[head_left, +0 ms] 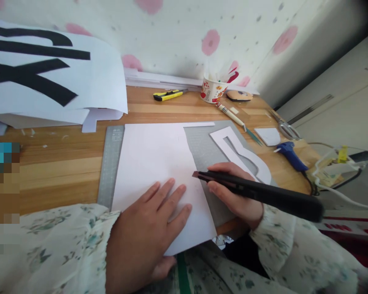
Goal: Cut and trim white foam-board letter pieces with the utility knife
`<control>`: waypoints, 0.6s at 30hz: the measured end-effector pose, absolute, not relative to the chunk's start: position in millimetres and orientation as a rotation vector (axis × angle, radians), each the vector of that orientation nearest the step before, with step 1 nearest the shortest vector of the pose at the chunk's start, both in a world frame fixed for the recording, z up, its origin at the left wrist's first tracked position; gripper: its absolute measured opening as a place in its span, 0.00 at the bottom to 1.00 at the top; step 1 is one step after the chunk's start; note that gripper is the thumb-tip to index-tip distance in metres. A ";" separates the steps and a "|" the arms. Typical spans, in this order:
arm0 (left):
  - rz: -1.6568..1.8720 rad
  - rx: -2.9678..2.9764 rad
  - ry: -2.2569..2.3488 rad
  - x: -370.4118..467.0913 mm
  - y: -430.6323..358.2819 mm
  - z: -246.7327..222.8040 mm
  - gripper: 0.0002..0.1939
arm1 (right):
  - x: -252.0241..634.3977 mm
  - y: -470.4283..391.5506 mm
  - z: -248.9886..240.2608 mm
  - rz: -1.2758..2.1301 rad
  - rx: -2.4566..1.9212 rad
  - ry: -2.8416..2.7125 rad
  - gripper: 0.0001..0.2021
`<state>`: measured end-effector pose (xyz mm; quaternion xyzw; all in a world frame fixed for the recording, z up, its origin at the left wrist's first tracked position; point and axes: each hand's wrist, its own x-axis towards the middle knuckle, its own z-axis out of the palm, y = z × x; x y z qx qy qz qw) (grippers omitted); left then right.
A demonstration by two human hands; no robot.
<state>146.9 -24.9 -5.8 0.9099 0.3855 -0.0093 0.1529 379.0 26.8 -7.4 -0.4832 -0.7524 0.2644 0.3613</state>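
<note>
Under my left hand [153,228] lies a white foam or card sheet [153,155]; the fingers are spread flat on its lower part. My right hand [236,196] is wrapped round a black utility knife [263,194], its blade tip pointing left over the sheet's right edge. I cannot tell whether the tip touches the sheet. The sheet rests on a grey cutting mat [202,147], with a narrow strip jutting right along its top. A white cut-out letter piece [242,155] with rounded openings lies on the mat beyond my right hand.
A yellow utility knife [170,95], a paper cup [213,90] of tools and a mouse [239,96] stand near the wall. On the right are a pen-like tool [231,115], scissors [286,126], a blue glue gun [291,155] and cables [322,175]. Large printed sheets [101,77] lie at left.
</note>
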 end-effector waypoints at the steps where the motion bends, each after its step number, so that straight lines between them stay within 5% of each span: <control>1: -0.042 2.605 1.094 147.0 -25.3 -4.7 0.40 | 375.1 31.4 -10.8 0.719 -1.245 -1.914 0.12; 18: -0.015 2.559 1.077 149.6 -27.0 -5.0 0.37 | 342.4 50.0 -11.0 0.649 -1.194 -1.993 0.10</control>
